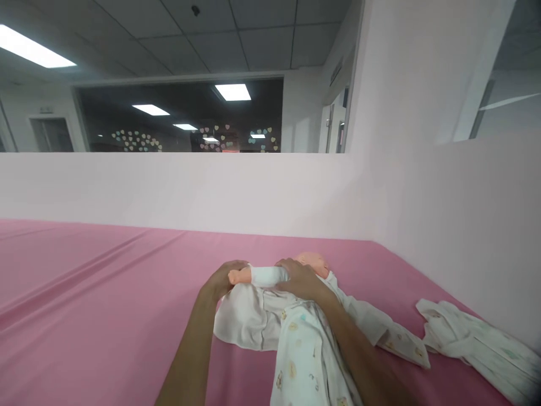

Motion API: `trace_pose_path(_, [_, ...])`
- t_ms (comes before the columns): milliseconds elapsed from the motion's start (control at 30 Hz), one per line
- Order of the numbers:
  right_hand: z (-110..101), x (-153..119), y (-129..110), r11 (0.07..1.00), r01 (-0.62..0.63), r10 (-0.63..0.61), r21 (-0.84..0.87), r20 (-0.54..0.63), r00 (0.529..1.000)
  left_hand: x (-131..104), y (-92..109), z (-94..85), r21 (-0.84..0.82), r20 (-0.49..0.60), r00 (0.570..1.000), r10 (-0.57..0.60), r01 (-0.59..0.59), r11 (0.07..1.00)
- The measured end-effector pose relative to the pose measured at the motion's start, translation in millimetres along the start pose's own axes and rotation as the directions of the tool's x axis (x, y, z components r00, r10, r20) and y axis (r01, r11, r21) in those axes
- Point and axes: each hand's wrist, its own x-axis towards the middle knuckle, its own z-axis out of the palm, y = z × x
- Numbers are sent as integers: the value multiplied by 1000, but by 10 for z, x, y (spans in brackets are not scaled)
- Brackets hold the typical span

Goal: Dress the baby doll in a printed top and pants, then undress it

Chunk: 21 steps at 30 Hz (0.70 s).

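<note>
"White printed baby garment (pixel 296 349) nearest us, isn't it? Its lower end runs out of sight."

"Yes, and the right forearm (pixel 353 344) crosses it, so I can't tell whether that printed cuff (pixel 403 345) belongs to it."

"And the hands?"

"Right hand (pixel 302 280) clasps the doll's white sleeve (pixel 267 276), fingers beyond, thumb on the near side. Left hand (pixel 224 277) bends round the doll's fist (pixel 242 276); its fingertips are hidden, so I can't say how tightly."

"One doll (pixel 313 260), then?"

"One, lying on the pink sheet (pixel 105 316), head partly behind the right hand. Rightward lies a second printed garment (pixel 482 341), cut off at the side."

"Beyond?"

"Low white wall (pixel 190 192), blocking the room's lower part. Above it, one dark window (pixel 181 101) with three clusters of hearts (pixel 137 141), and one ceiling light (pixel 34 48)."
</note>
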Motion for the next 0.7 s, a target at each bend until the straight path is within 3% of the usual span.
trace_pose_path(167, [155,26,19,1000,21,-21,6,11,1000,-206,368,-55,-99,98,985,143,-133,986])
trace_pose_path(333, [135,-113,88,998,27,-26,56,-19,999,-340,632,114,73,135,974,183,-194,978])
trace_pose_path(433, [68,-306,327,991,-15,33,130,-141,989,-431,790,243,165,144,961,235,-258,952])
trace_pose_path(500, [22,-502,604,984,-85,125,154,-279,952,-513,893,350,224,160,948,277,-308,925])
trace_pose_path(567, [-20,-752,932,967,-244,253,75,-405,878,-603,978,492,263,191,929,317,-359,895])
trace_pose_path(633, [-54,-1036,1244,909,-416,355,-30,-467,810,-691,1028,679,289,246,906,344,-408,866])
trace_pose_path(700, [-71,-1313,1476,826,-553,451,-111,-458,766,-760,1025,901,322,307,884,353,-446,835])
